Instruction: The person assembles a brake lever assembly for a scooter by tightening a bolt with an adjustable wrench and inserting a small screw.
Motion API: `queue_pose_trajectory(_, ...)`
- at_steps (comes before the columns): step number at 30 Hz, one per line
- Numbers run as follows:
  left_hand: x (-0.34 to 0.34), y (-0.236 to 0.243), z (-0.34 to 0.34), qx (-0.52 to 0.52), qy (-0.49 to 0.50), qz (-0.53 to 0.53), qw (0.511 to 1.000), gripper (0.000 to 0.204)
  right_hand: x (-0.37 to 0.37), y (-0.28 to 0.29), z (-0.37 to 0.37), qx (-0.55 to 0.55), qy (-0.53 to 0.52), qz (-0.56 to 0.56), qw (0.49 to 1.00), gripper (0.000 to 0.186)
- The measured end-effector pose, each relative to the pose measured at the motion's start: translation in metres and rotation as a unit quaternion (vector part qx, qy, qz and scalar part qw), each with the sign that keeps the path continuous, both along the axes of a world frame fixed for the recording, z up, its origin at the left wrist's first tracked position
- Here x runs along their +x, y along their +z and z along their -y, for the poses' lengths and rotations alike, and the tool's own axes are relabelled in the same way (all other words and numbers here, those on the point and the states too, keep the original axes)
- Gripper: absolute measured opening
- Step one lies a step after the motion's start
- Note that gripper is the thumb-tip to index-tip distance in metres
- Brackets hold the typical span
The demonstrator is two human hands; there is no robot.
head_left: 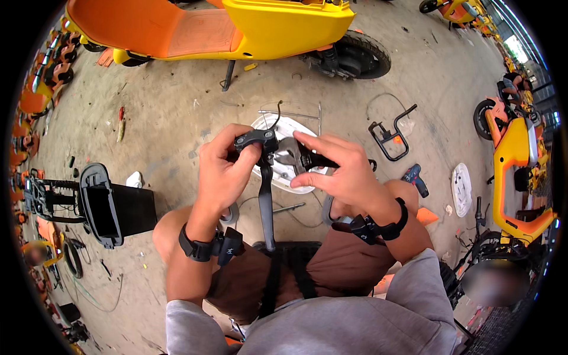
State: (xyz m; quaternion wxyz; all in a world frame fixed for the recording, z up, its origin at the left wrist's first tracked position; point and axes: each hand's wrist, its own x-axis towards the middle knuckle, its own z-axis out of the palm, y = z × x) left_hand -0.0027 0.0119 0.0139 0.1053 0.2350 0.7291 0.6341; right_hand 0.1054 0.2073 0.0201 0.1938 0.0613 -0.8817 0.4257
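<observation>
In front of my knees my left hand [228,163] grips the clamp end of a black brake lever [266,198], whose long blade hangs down toward my lap. Beside it my right hand [346,168] is closed around a hammer-like tool [289,152] with a grey metal head and a black handle. The tool's head is close to the lever clamp; I cannot tell if they touch. Fingers hide part of both things. Under my hands a white oval plastic panel [302,186] lies on the floor.
A yellow and orange scooter [284,29] stands ahead. To the right lie a black tubular frame [393,139], a cordless drill [416,177] and another white panel [461,189]. A black bin-like box [127,207] is at left, a red-tipped tool [121,118] beyond. Another person [513,86] sits far right.
</observation>
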Motion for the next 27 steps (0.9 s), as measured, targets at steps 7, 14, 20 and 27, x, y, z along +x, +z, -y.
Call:
queue_pose_trajectory(7, 0.000, -0.005, -0.001, -0.038, -0.015, -0.067, 0.997, 0.013, 0.000, 0.000, -0.002, 0.006, 0.012, 0.013, 1.000, 0.067)
queue_pose_trajectory(14, 0.002, -0.005, -0.009, -0.081, -0.020, -0.223, 0.971, 0.014, -0.001, -0.005, -0.007, -0.015, 0.005, 0.033, 0.999, 0.065)
queue_pose_trajectory(20, 0.000, -0.011, -0.004, -0.033, 0.000, -0.004, 0.999, 0.014, 0.003, 0.001, -0.003, 0.012, 0.016, 0.020, 1.000, 0.061)
queue_pose_trajectory(27, -0.002, 0.008, -0.003, 0.002, -0.049, 0.165, 0.985, 0.010, 0.007, 0.000, -0.003, 0.026, 0.036, 0.011, 0.999, 0.061)
